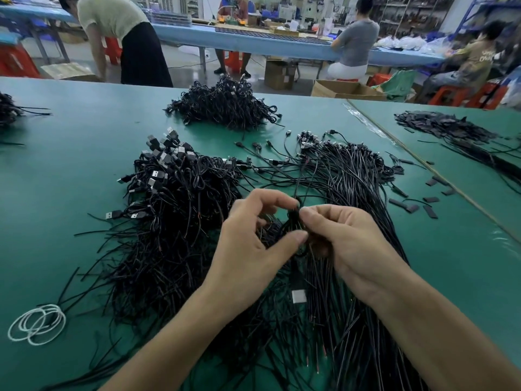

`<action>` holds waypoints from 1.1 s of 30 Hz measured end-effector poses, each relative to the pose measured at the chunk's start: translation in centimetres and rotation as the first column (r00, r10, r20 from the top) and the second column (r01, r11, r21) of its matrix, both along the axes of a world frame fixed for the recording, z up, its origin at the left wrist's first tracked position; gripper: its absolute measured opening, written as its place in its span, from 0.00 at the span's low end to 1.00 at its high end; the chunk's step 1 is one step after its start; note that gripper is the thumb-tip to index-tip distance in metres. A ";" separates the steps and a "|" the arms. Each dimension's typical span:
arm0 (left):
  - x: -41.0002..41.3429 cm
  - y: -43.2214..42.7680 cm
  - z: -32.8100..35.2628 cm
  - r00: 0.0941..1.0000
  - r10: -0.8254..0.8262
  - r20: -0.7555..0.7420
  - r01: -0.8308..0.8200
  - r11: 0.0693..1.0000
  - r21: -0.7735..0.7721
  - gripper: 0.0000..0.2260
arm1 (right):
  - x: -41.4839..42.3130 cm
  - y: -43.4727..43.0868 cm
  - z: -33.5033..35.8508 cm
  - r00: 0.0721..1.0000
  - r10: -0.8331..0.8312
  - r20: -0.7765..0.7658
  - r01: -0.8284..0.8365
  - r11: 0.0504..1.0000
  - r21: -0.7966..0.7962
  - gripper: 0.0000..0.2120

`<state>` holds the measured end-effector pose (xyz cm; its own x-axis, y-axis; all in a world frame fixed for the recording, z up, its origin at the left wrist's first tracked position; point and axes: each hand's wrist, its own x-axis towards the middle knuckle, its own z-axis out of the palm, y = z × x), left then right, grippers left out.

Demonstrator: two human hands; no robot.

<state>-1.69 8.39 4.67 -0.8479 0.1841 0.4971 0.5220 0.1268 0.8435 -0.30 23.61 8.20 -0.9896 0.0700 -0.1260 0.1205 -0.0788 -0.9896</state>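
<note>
My left hand (253,241) and my right hand (346,244) meet above the green table (70,176), both pinching a small coiled loop of black cable (294,221) between fingertips and thumbs. A USB plug (298,296) hangs from that cable below my hands. Under my arms lies a spread of loose black cables (352,198) with bare wire ends toward me. To the left sits a heap of coiled cables with USB plugs (174,187).
Another bundled cable heap (225,105) lies farther back. White elastic rings (36,324) sit at the near left. Short black sleeve pieces (414,206) and a pile of them (445,125) are on the right. Several people work at blue benches behind.
</note>
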 end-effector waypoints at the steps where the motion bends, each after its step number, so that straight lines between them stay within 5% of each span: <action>1: -0.1 -0.1 -0.3 0.995 0.095 -0.031 -0.097 0.993 -0.072 0.17 | -0.1 0.0 0.0 1.000 -0.021 -0.023 0.021 1.000 0.017 0.10; 8: -0.2 -0.2 -0.6 0.966 -0.024 0.259 0.008 0.998 0.061 0.13 | 0.7 -0.2 0.8 0.978 0.089 -0.191 -0.067 0.991 0.116 0.05; 12: -0.8 -0.4 -0.4 0.971 -0.108 0.215 0.075 0.985 0.156 0.12 | 0.7 -0.3 0.6 0.966 0.172 -0.193 -0.096 0.932 0.348 0.04; 16: -0.5 -0.1 0.0 0.933 -0.254 0.254 0.137 0.905 0.402 0.19 | 0.6 -0.3 -0.1 0.982 0.165 -0.089 -0.146 0.971 0.191 0.04; 20: -0.2 -0.5 0.6 0.892 -0.373 0.257 0.186 0.819 0.543 0.15 | 0.6 0.0 -1.0 0.990 0.133 0.036 -0.136 0.987 0.090 0.17; 25: 0.3 0.1 0.3 0.966 -0.213 0.146 0.156 0.931 0.330 0.07 | 0.3 -0.2 -1.0 0.994 0.066 0.083 -0.067 0.998 0.015 0.09; 29: 0.1 0.1 -0.7 0.989 0.148 -0.005 -0.148 0.987 -0.063 0.17 | 0.1 -0.3 -0.9 0.996 -0.089 0.025 0.088 0.995 0.055 0.05; 33: -0.1 0.2 -1.1 0.984 0.139 0.115 -0.132 0.989 -0.068 0.16 | 0.5 -0.7 -0.9 0.996 -0.068 -0.050 0.070 0.997 0.028 0.05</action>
<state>-1.80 8.64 3.54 -0.9193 0.0900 0.3832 0.3934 0.2411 0.8872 0.17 22.95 7.34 -0.9872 0.1411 -0.0744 0.0671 -0.0558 -0.9962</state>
